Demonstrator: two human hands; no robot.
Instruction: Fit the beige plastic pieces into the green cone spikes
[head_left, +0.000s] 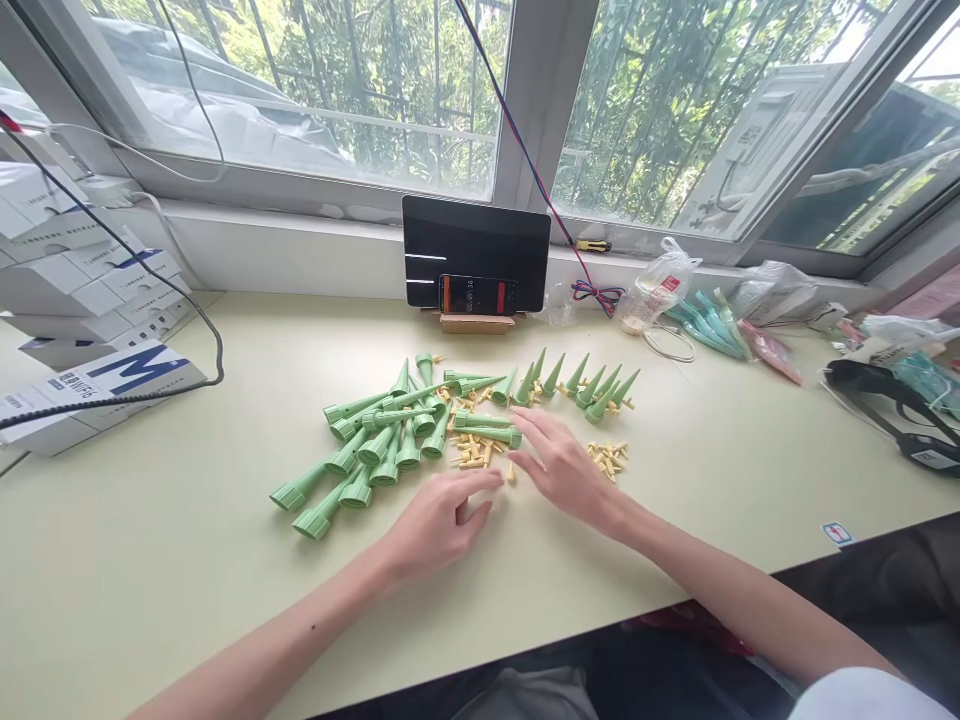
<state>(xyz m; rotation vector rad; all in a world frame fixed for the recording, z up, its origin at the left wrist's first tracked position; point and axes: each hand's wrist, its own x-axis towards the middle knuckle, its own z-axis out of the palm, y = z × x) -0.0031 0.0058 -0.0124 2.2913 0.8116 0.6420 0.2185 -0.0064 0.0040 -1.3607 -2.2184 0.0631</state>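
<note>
My left hand (pixel 448 518) rests low over the table, thumb apart from the fingers and nothing visible in it. Just beyond its fingertips stands a single small yellow plastic piece (pixel 511 474). My right hand (pixel 561 465) is open, its fingertips at the wide end of a green plastic spike (pixel 487 436); whether they touch it I cannot tell. Several yellow pieces (pixel 474 452) lie loose between the hands and the spikes. To the left spreads a heap of hollow green spikes (pixel 386 445). Beyond my right hand, several green spikes (pixel 592 385) stand point up with yellow pieces at their bases.
Another small pile of yellow pieces (pixel 611 458) lies right of my right hand. A phone (pixel 478 296) leans against a dark tablet (pixel 476 240) at the back. White boxes (pixel 90 300) are stacked at left; plastic bags (pixel 660 285) and a black strap (pixel 885 400) lie at right.
</note>
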